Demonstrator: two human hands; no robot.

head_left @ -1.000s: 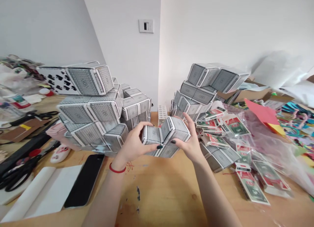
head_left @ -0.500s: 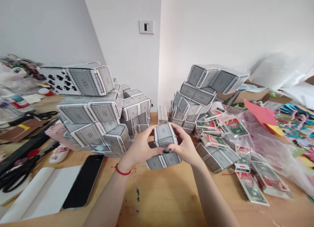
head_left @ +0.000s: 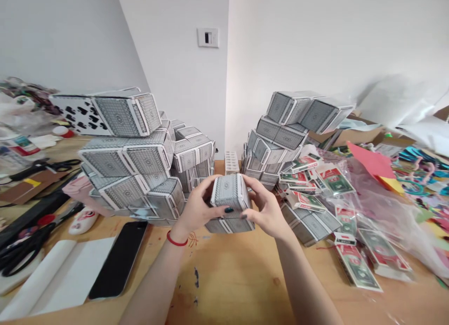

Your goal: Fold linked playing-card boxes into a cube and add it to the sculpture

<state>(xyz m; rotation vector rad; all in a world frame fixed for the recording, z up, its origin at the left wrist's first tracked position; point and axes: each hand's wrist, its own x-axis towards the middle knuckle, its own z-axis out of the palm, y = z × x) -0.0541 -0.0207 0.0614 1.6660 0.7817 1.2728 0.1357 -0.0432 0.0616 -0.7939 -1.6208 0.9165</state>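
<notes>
A grey-patterned box made of playing cards (head_left: pixel 229 189) sits between my two hands at the middle of the table. My left hand (head_left: pixel 201 205) grips its left side, thumb across the near face. On the opposite side my right hand (head_left: pixel 268 208) has its fingers curled round the far right edge and its thumb near the front lower corner. Directly beneath is a joined pair of similar card boxes (head_left: pixel 229 226); part of that pair is hidden by the thumbs and the upper box. Whether the lower pair rests on the table or is held too, I cannot tell.
Stacked card-box walls stand at left (head_left: pixel 128 161) and right (head_left: pixel 280 133). Red-and-green card packs (head_left: pixel 335 180) and another card-box pair (head_left: pixel 312 224) lie at right. A black phone (head_left: pixel 119 259), white paper (head_left: pixel 70 273) and black scissors (head_left: pixel 24 245) lie at left.
The upper card box has turned to sit squarer and shifted slightly left over the lower pair. My right thumb has drawn back from my left thumb, toward the box's right corner.
</notes>
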